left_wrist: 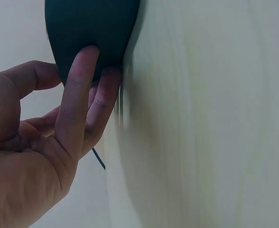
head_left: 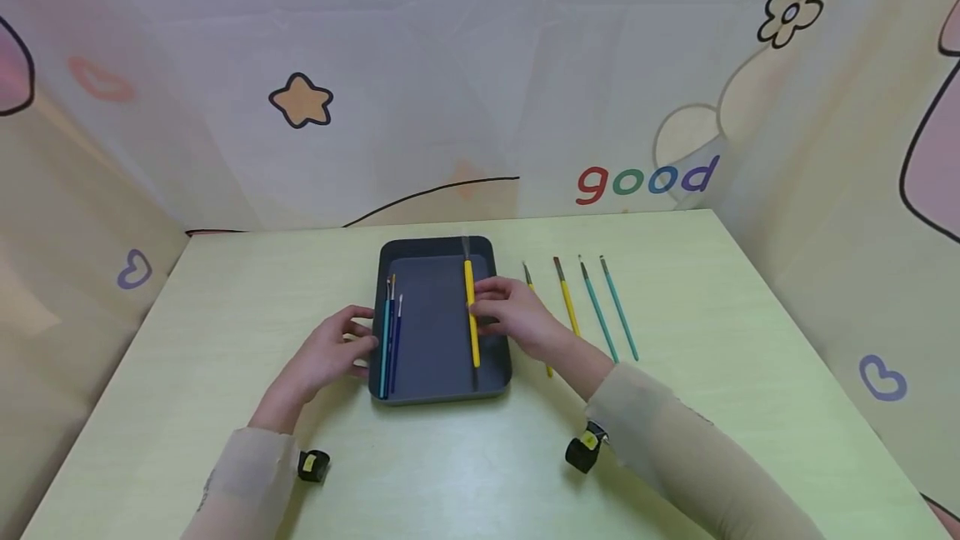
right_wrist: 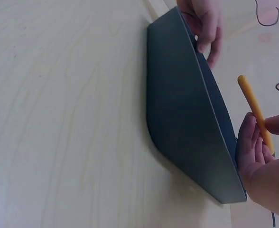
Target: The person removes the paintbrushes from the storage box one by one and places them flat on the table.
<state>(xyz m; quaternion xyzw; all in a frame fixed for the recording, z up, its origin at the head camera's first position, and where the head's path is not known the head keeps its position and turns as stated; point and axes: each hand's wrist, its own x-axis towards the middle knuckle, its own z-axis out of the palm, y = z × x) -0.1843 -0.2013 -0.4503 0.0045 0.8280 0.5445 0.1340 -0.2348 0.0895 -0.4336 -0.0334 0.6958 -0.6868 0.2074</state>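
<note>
Yellow paintbrush (head_left: 470,282) is up over the right side of the dark tray (head_left: 435,357), and my right grip (head_left: 517,319) has it, thumb and fingers pinching the handle about midway. Long axis: it runs nearly parallel to the tray's long sides, bristles toward the far end, butt toward the near end. On the right wrist feed that butt pokes free in the air above the rim.

Now the relation I'm watching: along the left wall lie a teal brush (head_left: 386,340) and two blue brushes (head_left: 397,348), pointing much the same way, with bare tray floor between them and the yellow one. That sideways gap, I judge, matters most. My right hand is plainly nearer the yellow handle; my left grip (head_left: 333,348), fingers loosely spread, touches the tray's left wall from outside, just beside those three.

Out on the bench (head_left: 450,473), to the right, four more brushes (head_left: 567,298) lie, the closest partly hidden by my right hand.
</note>
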